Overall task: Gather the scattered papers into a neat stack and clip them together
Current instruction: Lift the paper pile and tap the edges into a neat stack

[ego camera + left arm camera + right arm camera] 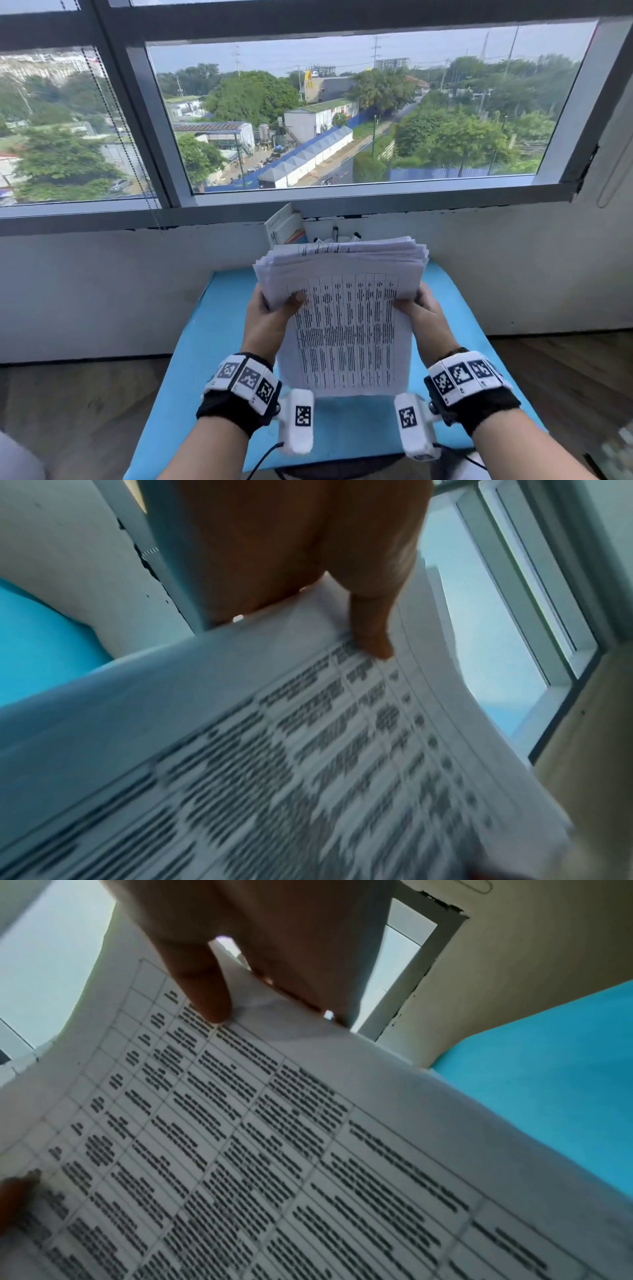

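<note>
Both hands hold the papers [342, 308] up off the bench [191, 359], a thick sheaf standing nearly upright in front of the window [359, 113]. The left hand [270, 322] has a closed grip on the left edge: its thumb [373, 631] lies across the printed front sheet and the rest of the hand is behind the pile. The right hand [428, 318] grips the right edge the same way, with its thumb [205, 988] pressed on the front page and the other fingers hidden at the back. Neither grip has anything else in it.

The front sheet carries a table of dark printed rows and columns; the print is too blurred to read. The top edges of the sheets fan out unevenly, some poking past others at the upper left and upper right, so the pile is not squared. The lower edge of the front sheet hangs above the blue bench, between the two wrists. Whether it touches the top I cannot tell.

Each wrist wears a black band with white blocks bearing black square codes [246, 377].

Behind the papers, against the white wall under the window sill, stands a holder with a white booklet [284, 226] and a few dark-capped pens [335, 233] sticking up. The floor either side of the bench is wood [548, 370].
</note>
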A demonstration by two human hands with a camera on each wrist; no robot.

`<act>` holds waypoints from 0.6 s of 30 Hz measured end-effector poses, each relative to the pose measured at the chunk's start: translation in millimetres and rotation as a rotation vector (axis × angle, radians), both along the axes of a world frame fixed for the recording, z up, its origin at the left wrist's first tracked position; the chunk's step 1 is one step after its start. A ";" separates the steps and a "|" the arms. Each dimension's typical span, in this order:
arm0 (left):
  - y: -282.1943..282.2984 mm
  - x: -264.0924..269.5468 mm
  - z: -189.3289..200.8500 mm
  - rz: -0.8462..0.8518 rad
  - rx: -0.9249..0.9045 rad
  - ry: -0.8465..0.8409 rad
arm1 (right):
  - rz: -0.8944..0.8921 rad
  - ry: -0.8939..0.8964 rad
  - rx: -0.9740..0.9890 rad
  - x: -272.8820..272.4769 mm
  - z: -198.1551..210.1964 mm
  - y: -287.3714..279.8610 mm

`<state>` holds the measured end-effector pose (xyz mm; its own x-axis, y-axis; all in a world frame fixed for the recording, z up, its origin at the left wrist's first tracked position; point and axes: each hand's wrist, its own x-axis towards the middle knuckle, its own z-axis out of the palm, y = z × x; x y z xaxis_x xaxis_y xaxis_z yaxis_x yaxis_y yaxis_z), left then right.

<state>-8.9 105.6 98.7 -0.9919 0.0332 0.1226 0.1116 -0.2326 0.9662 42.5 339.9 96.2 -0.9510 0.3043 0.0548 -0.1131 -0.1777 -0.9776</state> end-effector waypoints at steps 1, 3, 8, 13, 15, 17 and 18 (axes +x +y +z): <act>-4.3 -0.7 -0.9 -0.003 0.007 0.015 | 0.013 0.029 -0.021 2.7 0.8 0.3; -11.0 -0.6 -5.8 -0.036 -0.014 0.018 | 0.018 0.014 -0.007 5.5 -7.0 0.3; -2.6 1.5 1.9 -0.043 -0.044 -0.005 | -0.043 -0.058 0.126 0.7 -18.0 -6.9; 7.8 3.9 21.3 0.094 0.157 0.003 | 0.032 0.042 0.073 4.4 -11.2 -0.9; 4.2 4.9 28.8 0.094 0.258 0.016 | 0.044 -0.027 0.135 10.3 -23.2 3.3; -2.8 5.7 34.1 0.055 0.368 0.039 | -0.020 -0.043 0.170 14.7 -37.7 7.1; -6.4 6.3 35.9 0.018 0.425 0.056 | -0.065 -0.027 0.139 17.1 -43.6 8.8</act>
<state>-2.5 99.1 134.6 -0.9833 -0.0493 0.1754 0.1690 -0.6064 0.7770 59.6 348.7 52.5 -0.9313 0.3562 0.0755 -0.0936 -0.0338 -0.9950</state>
